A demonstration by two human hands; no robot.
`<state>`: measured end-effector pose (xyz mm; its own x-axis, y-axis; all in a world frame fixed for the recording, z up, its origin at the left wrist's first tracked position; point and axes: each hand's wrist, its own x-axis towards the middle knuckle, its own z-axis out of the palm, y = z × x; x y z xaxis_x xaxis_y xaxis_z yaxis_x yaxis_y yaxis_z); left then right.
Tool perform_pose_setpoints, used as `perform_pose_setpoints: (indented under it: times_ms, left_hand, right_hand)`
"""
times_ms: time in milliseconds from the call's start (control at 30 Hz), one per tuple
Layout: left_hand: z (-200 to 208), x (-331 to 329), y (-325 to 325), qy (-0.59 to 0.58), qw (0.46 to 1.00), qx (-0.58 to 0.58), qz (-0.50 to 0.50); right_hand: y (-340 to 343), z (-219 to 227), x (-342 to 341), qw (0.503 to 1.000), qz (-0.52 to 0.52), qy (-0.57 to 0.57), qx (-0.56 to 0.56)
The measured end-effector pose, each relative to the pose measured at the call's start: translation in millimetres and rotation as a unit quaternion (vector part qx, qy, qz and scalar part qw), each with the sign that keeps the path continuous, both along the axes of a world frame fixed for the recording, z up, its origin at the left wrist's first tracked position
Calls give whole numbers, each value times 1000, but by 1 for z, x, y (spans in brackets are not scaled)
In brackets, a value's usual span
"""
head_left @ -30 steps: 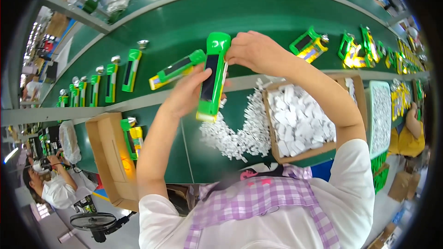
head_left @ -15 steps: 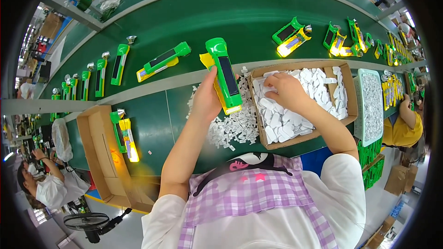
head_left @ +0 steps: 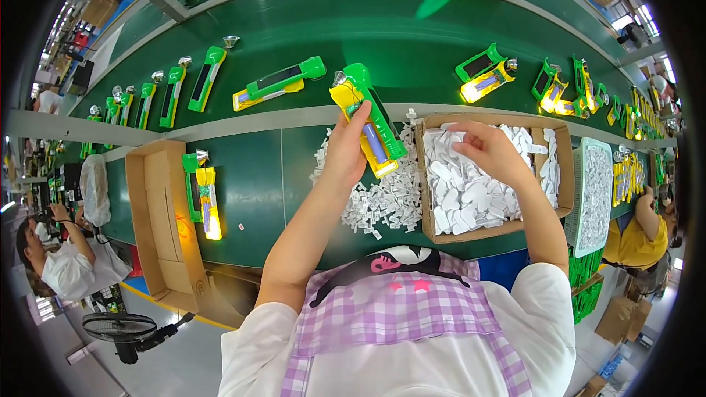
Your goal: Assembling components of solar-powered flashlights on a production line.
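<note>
My left hand (head_left: 347, 148) grips a green and yellow flashlight (head_left: 384, 129) above the bench. Its two shell halves are parted, showing a purple battery and wires inside, with a silver reflector at the top. Over a cardboard box (head_left: 498, 235) of white oval plastic pieces (head_left: 471, 184), my right hand (head_left: 491, 148) is held with its fingers curled in toward the thumb. Whatever is between those fingertips cannot be made out against the white pieces. Small white plastic parts (head_left: 375, 206) lie in a loose pile below the flashlight.
Green and yellow flashlights (head_left: 207, 79) line the green belt (head_left: 368, 22) beyond the grey rail. An opened one (head_left: 209, 202) lies beside an open carton (head_left: 158, 228) at left. A pale basket (head_left: 590, 198) of small parts stands at right. Other people sit on both sides.
The flashlight has turned in my left hand, so its opened inside now shows instead of the dark panel. My right hand has lifted slightly from among the white pieces. The whole view has shifted a little.
</note>
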<state>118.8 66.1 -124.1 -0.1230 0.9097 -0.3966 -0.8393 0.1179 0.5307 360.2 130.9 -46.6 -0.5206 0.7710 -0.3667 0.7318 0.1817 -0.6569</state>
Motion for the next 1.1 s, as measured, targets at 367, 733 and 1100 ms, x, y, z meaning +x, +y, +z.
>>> perform_pose_setpoints:
  times_ms: [367,733,1100]
  left_hand:
    - [19,18,7,-16,996,88,-23]
    - [12,11,6,-17,993,109,-41]
    - [4,10,6,-6,994,100,-35]
  right_hand:
    - [-11,6,-98,966,-55,249,35]
    - [-5,11,-119,983,-28,162,84]
    - [-7,-3,-122,959,80,-8,273]
